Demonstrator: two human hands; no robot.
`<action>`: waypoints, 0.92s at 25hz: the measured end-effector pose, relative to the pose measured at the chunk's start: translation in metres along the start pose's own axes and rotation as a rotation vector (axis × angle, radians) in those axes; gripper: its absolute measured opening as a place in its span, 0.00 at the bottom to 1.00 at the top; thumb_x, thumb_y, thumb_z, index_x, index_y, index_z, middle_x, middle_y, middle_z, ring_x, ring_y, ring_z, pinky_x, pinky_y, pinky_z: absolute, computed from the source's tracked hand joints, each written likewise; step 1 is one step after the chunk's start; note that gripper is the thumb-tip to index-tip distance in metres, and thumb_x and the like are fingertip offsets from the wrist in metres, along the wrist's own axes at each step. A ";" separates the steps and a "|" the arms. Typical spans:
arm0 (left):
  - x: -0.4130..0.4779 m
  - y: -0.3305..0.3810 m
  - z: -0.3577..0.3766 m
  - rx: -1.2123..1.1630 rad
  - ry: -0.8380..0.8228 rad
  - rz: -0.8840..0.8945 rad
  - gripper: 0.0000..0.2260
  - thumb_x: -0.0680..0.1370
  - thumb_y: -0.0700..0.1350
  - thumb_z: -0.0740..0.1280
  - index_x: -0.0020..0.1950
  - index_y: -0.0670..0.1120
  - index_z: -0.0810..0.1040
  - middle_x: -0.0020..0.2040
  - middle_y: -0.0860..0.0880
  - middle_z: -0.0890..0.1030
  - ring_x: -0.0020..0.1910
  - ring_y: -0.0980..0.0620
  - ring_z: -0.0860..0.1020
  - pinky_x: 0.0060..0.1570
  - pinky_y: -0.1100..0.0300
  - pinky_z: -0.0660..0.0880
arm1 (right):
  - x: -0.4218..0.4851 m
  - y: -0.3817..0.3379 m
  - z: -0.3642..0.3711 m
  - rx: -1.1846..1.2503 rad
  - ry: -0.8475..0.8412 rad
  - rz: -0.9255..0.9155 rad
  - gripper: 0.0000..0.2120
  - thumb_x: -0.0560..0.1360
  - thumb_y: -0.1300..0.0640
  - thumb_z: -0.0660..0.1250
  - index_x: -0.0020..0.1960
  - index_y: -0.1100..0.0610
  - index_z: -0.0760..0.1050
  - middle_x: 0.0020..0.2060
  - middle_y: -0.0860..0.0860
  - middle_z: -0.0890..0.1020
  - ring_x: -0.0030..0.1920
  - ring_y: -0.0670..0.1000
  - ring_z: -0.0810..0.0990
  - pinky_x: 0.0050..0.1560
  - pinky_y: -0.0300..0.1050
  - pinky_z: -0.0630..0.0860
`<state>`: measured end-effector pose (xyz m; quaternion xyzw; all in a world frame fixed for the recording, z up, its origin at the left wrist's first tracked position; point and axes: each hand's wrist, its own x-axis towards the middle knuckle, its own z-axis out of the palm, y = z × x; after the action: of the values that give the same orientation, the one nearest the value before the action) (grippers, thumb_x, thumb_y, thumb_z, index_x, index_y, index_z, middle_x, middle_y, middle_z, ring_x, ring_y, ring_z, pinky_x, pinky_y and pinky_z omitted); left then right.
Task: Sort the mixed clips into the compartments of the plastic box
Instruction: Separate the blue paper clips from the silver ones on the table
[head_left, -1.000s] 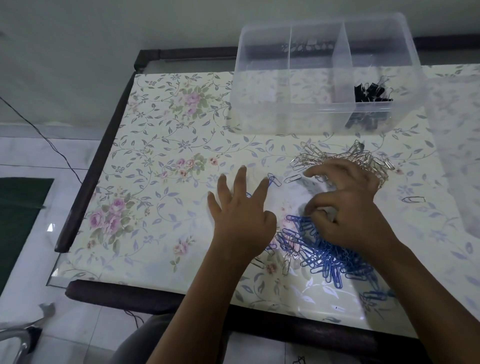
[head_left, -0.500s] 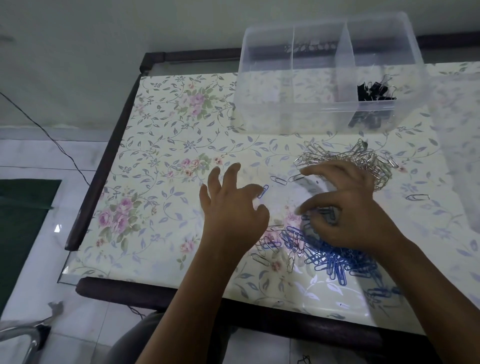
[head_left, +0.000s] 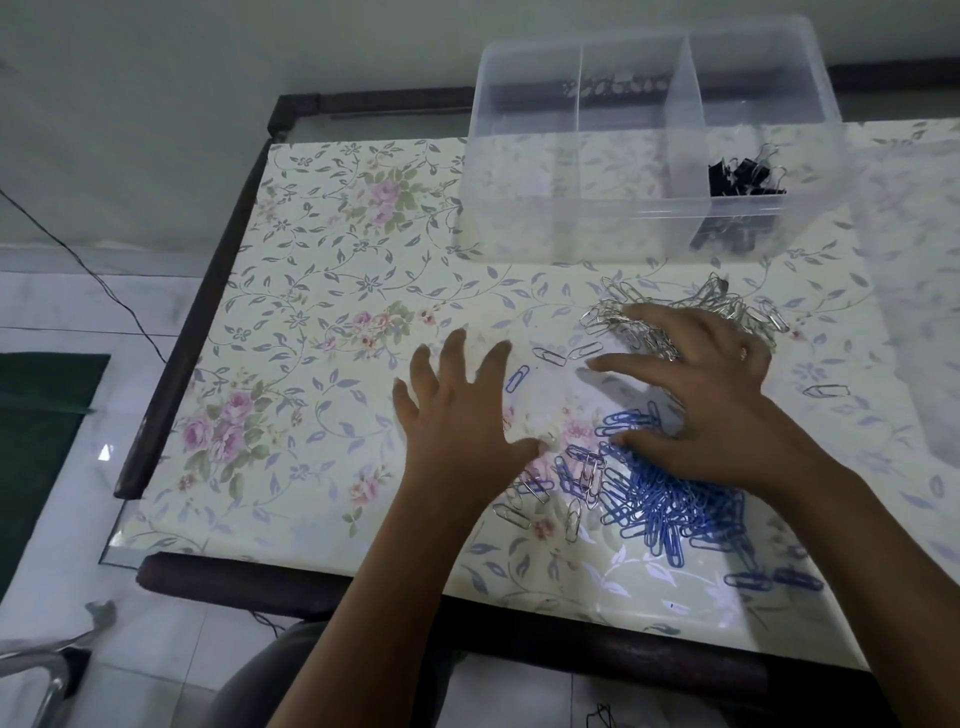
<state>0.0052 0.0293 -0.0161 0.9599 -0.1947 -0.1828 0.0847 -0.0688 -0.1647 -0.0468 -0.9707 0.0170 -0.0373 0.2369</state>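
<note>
Blue clips under right hand, silver clips beyond.

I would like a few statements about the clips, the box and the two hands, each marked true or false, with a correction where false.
1. The black binder clips lie in the right compartment of the plastic box. True.
2. The left compartment is full of blue paper clips. False: it looks empty.
3. The right hand is spread flat over the table between the silver paper clips and the blue paper clips. True.
4. The left hand holds a binder clip. False: it is open, fingers spread.
</note>
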 end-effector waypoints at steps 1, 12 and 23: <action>0.001 -0.001 0.000 -0.018 0.027 -0.027 0.38 0.71 0.59 0.68 0.74 0.56 0.51 0.76 0.48 0.45 0.75 0.42 0.42 0.71 0.40 0.45 | 0.000 0.001 -0.002 0.025 -0.022 -0.019 0.29 0.57 0.41 0.69 0.59 0.38 0.73 0.69 0.47 0.64 0.68 0.49 0.55 0.57 0.43 0.44; -0.002 0.006 0.003 -0.034 0.020 0.036 0.47 0.68 0.61 0.70 0.73 0.61 0.38 0.76 0.50 0.43 0.75 0.41 0.41 0.71 0.40 0.45 | 0.003 -0.018 0.014 -0.072 0.107 0.125 0.33 0.58 0.35 0.67 0.61 0.45 0.73 0.69 0.51 0.66 0.67 0.56 0.60 0.64 0.58 0.51; 0.001 0.006 0.005 -0.119 0.018 0.025 0.47 0.66 0.63 0.70 0.73 0.62 0.40 0.76 0.50 0.44 0.75 0.43 0.41 0.70 0.40 0.44 | 0.003 -0.015 0.009 -0.048 0.155 0.200 0.33 0.58 0.38 0.68 0.62 0.45 0.72 0.70 0.51 0.64 0.68 0.54 0.58 0.64 0.54 0.47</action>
<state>0.0017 0.0228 -0.0196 0.9522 -0.1949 -0.1844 0.1458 -0.0646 -0.1469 -0.0478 -0.9637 0.1330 -0.0880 0.2142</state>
